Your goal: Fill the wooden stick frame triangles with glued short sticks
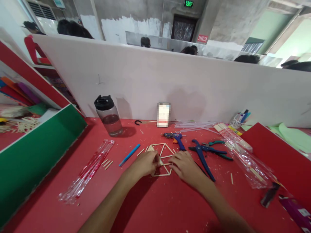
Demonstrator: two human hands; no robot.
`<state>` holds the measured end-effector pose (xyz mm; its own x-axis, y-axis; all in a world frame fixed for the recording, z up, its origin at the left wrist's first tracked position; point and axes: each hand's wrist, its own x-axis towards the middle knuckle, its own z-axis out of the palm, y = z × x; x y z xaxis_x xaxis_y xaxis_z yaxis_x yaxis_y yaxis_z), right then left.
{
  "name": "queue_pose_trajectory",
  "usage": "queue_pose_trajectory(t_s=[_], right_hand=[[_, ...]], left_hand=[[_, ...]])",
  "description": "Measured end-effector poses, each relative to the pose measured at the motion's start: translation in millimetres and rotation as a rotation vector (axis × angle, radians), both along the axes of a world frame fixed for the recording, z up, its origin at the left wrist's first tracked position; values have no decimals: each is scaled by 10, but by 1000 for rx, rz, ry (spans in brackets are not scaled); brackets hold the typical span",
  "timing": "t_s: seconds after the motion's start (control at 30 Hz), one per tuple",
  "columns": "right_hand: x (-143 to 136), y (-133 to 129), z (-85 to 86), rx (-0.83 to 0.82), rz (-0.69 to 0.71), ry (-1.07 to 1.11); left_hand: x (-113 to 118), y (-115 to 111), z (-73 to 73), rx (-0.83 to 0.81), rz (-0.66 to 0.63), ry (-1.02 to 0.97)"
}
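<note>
On the red table lies a flat, many-sided frame of thin wooden sticks (165, 144), with spokes meeting near its middle. My left hand (149, 161) is closed in a pinch over the left and middle part of the frame, its fingertips on the sticks. From the right, my right hand (184, 165) curls its fingers and thumb round the end of a stick at the frame's right side. Both hands cover parts of the frame. Just behind them, a blue glue gun (178, 140) lies on its side. Blue cutters (201, 158) rest right of my right hand.
A blue pen (129, 155) and loose short sticks (108, 165) lie left. A water bottle (109, 116) stands behind, near a phone (163, 115) against the white partition (145, 81). Green-handled pliers (216, 142) and bagged sticks (243, 155) lie right. Green (43, 152) and red (277, 158) panels flank the table.
</note>
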<state>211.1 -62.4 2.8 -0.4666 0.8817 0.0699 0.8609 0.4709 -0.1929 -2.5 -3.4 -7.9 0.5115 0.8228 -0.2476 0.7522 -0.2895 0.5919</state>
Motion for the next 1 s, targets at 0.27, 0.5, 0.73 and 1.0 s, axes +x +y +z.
queue_pose_trajectory(t_s=[0.27, 0.5, 0.73, 1.0], right_hand=[[-24, 57, -136, -10, -12, 38], [-21, 53, 12, 24, 20, 117], [-34, 159, 310, 95, 143, 210], [-5, 230, 434, 114, 119, 261]], left_hand=[[-4, 15, -56, 10, -9, -10], [-113, 26, 176, -39, -99, -193], [-103, 1, 332, -325, -199, -589], [-169, 2, 438, -495, -166, -666]])
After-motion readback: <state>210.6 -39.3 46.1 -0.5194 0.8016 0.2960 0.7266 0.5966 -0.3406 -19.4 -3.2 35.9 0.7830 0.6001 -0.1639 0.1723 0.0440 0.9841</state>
